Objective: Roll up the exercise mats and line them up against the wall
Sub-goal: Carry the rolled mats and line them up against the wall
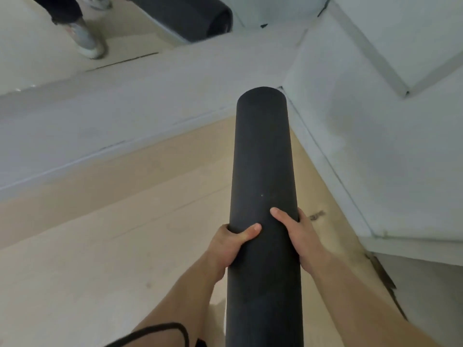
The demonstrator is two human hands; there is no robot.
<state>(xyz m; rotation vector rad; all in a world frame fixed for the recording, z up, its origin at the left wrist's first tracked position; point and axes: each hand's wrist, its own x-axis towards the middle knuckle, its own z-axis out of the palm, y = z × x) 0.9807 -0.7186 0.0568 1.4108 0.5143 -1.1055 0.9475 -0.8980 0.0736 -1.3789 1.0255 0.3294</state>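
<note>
A black rolled-up exercise mat point(263, 156) stretches away from me in the middle of the view, its far end pointing at the room corner. My left hand point(230, 242) grips its left side, thumb lying across the top. My right hand point(299, 234) grips the right side, thumb on top and fingers wrapped underneath out of sight. The near end of the roll runs out of the bottom of the frame.
A white wall point(112, 108) with a mirror point(50, 33) above runs across the left; the mirror shows a reflected roll and a person's shoes. Another white wall point(375, 146) stands on the right. Light wooden floor point(100, 246) lies below.
</note>
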